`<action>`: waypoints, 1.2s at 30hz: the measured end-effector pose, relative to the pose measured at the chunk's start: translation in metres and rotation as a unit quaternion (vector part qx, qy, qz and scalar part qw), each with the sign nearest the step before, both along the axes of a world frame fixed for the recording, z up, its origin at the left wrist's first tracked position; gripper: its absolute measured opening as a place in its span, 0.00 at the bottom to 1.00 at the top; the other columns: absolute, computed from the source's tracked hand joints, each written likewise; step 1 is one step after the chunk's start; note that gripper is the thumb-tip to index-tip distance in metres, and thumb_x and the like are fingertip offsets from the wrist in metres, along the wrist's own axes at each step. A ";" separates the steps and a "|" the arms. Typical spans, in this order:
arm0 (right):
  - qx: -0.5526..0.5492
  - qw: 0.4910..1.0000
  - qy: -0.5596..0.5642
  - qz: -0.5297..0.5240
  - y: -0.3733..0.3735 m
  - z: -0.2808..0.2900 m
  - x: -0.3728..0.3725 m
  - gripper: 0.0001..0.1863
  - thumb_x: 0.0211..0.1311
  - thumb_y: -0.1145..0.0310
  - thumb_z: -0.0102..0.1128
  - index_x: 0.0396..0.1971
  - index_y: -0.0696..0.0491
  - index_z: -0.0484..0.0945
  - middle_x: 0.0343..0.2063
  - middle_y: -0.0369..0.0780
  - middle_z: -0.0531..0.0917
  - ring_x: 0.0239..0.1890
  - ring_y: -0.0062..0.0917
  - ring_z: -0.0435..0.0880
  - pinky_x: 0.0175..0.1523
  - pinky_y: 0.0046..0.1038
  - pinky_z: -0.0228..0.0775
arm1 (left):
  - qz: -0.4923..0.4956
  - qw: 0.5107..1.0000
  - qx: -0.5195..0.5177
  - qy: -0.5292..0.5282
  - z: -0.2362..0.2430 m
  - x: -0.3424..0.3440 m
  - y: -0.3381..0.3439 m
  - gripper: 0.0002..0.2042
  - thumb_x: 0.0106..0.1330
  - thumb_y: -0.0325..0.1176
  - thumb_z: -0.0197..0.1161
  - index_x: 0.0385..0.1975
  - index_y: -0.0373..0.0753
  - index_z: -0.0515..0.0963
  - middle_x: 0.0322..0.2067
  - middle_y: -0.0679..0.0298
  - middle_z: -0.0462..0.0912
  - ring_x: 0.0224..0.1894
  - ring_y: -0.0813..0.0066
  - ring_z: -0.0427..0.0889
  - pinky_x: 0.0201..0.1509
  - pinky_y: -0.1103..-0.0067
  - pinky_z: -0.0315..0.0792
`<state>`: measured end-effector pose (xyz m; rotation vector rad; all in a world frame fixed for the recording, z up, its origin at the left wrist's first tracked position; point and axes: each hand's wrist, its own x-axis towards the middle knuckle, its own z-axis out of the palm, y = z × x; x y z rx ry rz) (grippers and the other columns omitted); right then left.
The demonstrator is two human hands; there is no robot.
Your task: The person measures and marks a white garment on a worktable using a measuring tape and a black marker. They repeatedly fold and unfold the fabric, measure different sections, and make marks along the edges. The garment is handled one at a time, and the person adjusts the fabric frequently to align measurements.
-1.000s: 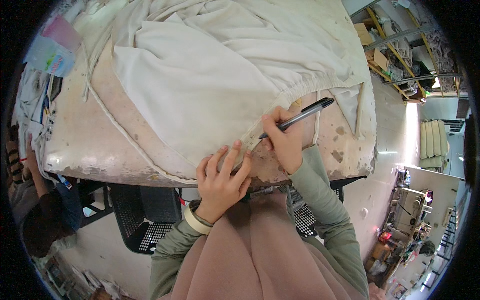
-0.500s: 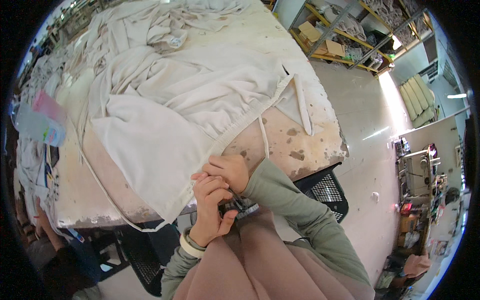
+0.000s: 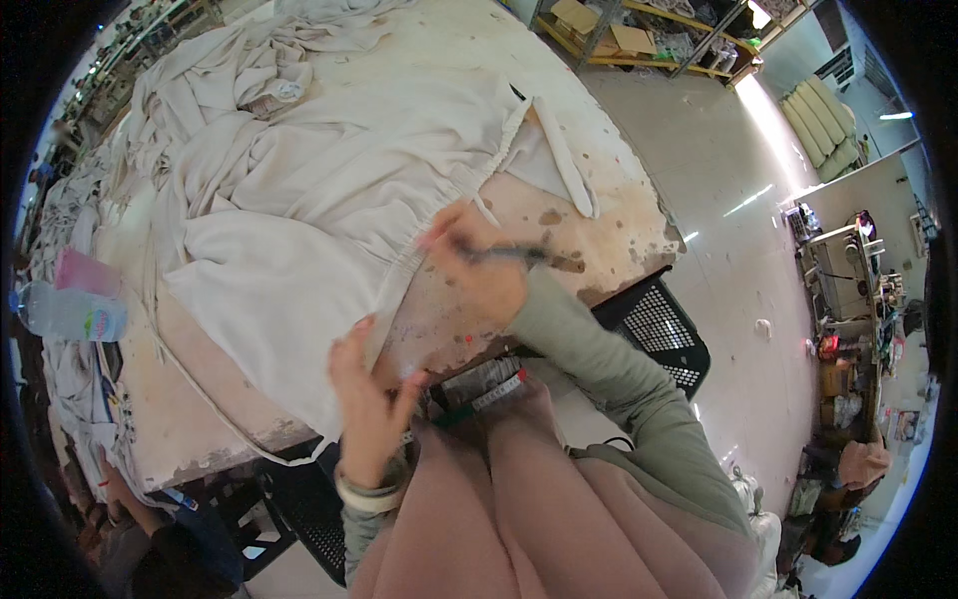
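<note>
Cream fabric (image 3: 259, 299) lies spread on a worn, stained table (image 3: 624, 230), with a gathered band along its right side and a long cord near its left edge. My right hand (image 3: 469, 260), blurred by motion, grips a dark pen (image 3: 539, 257) over that band. My left hand (image 3: 364, 394) is lower down at the band's end, thumb apart from the fingers, its fingertips at or very close to the fabric edge. A dark object with a red tab (image 3: 479, 389) sits below the table edge, between my hands.
A plastic bottle (image 3: 70, 314) and pink container (image 3: 85, 275) are at the left. Black perforated baskets (image 3: 654, 329) sit beneath the table edge. Shelving with cardboard boxes (image 3: 599, 30) stands back right, a cluttered bench (image 3: 848, 329) far right. Another person's arm (image 3: 125, 489) shows at lower left.
My hands, together half a second ago, are now apart: the right one moved up-right with the pen visible again, the left one moved left. The view has also shifted.
</note>
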<state>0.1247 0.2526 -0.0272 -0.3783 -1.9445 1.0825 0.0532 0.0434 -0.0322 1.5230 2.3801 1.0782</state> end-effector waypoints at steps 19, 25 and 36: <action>0.031 0.983 -0.099 -0.150 0.129 0.023 0.076 0.10 0.58 0.69 0.62 0.39 0.53 0.76 0.31 0.35 0.81 0.33 0.18 0.78 0.38 0.21 0.68 | 0.668 0.696 -0.217 0.152 -0.063 -0.161 -0.259 0.33 0.63 0.65 0.45 0.57 0.43 0.68 0.54 0.49 0.71 0.56 0.47 0.68 0.55 0.56 0.64; 0.264 0.928 -0.215 -0.151 0.219 -0.003 0.022 0.18 0.57 0.74 0.58 0.49 0.54 0.73 0.43 0.42 0.80 0.46 0.35 0.79 0.52 0.28 0.69 | 0.671 0.708 -0.204 0.079 -0.068 -0.180 -0.281 0.35 0.61 0.62 0.53 0.58 0.40 0.64 0.52 0.47 0.71 0.52 0.44 0.71 0.52 0.59 0.66; -0.038 0.824 -0.515 0.232 0.131 0.045 0.043 0.21 0.48 0.66 0.67 0.42 0.53 0.73 0.39 0.41 0.77 0.39 0.33 0.76 0.42 0.29 0.67 | 0.566 0.755 0.297 -0.145 -0.040 -0.225 -0.253 0.28 0.63 0.44 0.62 0.56 0.30 0.64 0.51 0.52 0.72 0.51 0.64 0.73 0.53 0.73 0.68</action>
